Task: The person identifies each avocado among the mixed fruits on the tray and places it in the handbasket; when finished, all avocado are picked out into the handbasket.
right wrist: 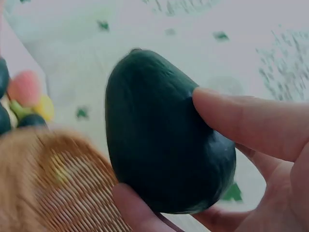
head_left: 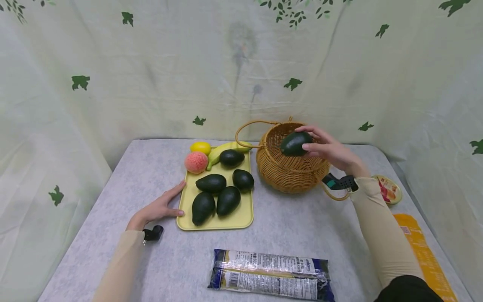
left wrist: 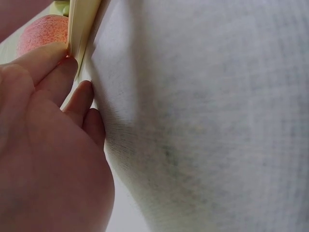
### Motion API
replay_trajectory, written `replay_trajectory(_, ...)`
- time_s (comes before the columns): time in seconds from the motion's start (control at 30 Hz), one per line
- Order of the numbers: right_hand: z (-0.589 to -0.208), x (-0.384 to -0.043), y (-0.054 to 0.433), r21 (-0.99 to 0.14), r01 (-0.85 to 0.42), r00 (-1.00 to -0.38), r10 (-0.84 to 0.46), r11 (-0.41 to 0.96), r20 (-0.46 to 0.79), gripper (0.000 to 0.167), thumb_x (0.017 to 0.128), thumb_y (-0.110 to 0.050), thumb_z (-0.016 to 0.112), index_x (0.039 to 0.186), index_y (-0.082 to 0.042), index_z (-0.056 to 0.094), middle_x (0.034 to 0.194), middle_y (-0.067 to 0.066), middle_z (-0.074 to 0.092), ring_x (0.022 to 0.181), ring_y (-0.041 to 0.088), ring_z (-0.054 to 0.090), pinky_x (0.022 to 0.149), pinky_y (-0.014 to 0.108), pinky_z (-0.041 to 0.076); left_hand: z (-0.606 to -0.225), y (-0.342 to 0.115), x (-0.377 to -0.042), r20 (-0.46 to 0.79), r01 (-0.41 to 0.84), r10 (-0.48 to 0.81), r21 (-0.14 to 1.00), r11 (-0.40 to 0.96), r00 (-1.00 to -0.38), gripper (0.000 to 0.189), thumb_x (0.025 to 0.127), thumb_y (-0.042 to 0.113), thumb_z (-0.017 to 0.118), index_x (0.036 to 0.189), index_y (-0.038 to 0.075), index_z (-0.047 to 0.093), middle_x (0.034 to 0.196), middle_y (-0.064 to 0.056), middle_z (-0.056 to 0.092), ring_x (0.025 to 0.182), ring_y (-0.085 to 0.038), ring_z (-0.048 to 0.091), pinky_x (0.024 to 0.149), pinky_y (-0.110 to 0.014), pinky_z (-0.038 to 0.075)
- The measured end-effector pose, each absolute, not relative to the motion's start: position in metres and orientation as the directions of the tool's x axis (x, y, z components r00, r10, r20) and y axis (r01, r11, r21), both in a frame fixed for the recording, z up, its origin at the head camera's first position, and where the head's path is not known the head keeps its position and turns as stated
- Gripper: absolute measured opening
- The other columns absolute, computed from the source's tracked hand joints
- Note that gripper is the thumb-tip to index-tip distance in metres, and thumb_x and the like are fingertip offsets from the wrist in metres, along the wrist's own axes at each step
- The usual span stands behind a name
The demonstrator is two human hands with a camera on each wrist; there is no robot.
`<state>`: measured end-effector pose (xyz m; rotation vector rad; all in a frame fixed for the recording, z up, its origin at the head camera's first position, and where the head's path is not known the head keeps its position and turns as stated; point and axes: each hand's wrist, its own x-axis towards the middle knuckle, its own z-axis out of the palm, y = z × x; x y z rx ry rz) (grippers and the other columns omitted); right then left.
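My right hand (head_left: 330,152) holds a dark green avocado (head_left: 296,144) over the mouth of a wicker basket (head_left: 290,174). In the right wrist view the thumb presses one side of this avocado (right wrist: 164,135) and fingers curl round its lower end. At the left, my left hand (head_left: 160,208) touches the side of a yellow tray (head_left: 241,223) with its fingers extended. The left wrist view shows its fingertips against the tray rim (left wrist: 77,34). Several avocados (head_left: 228,201) lie on the tray, with a banana (head_left: 215,156), a peach (head_left: 196,162) and a lemon (head_left: 201,147) at its far end.
A long plastic package (head_left: 271,274) in blue and white lies near the front. To the right of the basket are a round lidded container (head_left: 389,191) and an orange packet (head_left: 426,256). A leaf-patterned curtain (head_left: 170,75) hangs behind the table (head_left: 151,163).
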<state>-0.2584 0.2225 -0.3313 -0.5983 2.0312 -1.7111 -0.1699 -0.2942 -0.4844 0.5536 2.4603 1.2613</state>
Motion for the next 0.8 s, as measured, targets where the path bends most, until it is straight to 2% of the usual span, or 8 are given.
replay_trajectory(0.23, -0.329, -0.291, 0.243, -0.982, -0.027, -0.82, -0.565, 0.189, -0.086, 0.047, 0.1, -0.01, 0.05, 0.145, -0.015, 0.035, 0.14, 0.019, 0.032, 0.113, 0.028, 0.052, 0.091, 0.037, 0.049, -0.484, -0.294, -0.17, -0.108, 0.189, 0.473, 0.823, 0.536, -0.874, 0.097, 0.081, 0.015, 0.077, 0.152, 0.0, 0.014, 0.157, -0.022, 0.006, 0.142, -0.043, 0.0, 0.108, -0.063, 0.003)
replay_trajectory(0.4, -0.329, -0.308, 0.24, -0.968, 0.013, -0.806, -0.57, 0.251, -0.159, 0.049, 0.099, -0.008, 0.052, 0.144, -0.009, 0.034, 0.14, 0.021, 0.033, 0.11, 0.027, 0.056, 0.09, 0.038, 0.05, -0.484, -0.294, -0.17, -0.106, 0.192, 0.476, 0.822, 0.536, -0.873, 0.096, 0.081, 0.015, 0.077, 0.152, -0.001, 0.014, 0.157, -0.022, 0.006, 0.141, -0.043, 0.0, 0.108, -0.063, 0.003)
replay_trajectory(0.57, -0.333, -0.323, 0.229, -0.947, 0.075, -0.764, -0.592, 0.311, -0.255, 0.05, 0.098, -0.005, 0.052, 0.144, -0.007, 0.033, 0.143, 0.019, 0.028, 0.115, 0.031, 0.051, 0.088, 0.038, 0.05, -0.485, -0.295, -0.17, -0.116, 0.177, 0.466, 0.823, 0.539, -0.877, 0.097, 0.081, 0.017, 0.077, 0.153, 0.002, 0.013, 0.158, -0.019, 0.006, 0.142, -0.042, 0.0, 0.108, -0.063, 0.003)
replay_trajectory(0.8, -0.345, -0.341, 0.216, -0.913, 0.137, -0.718, -0.596, 0.383, -0.358, 0.048, 0.1, -0.003, 0.047, 0.144, -0.006, 0.029, 0.145, 0.019, 0.019, 0.115, 0.037, 0.045, 0.079, 0.036, 0.051, -0.489, -0.296, -0.171, -0.118, 0.171, 0.465, 0.829, 0.533, -0.877, 0.098, 0.081, 0.018, 0.077, 0.154, 0.005, 0.012, 0.158, -0.018, 0.004, 0.142, -0.041, -0.001, 0.108, -0.063, 0.003)
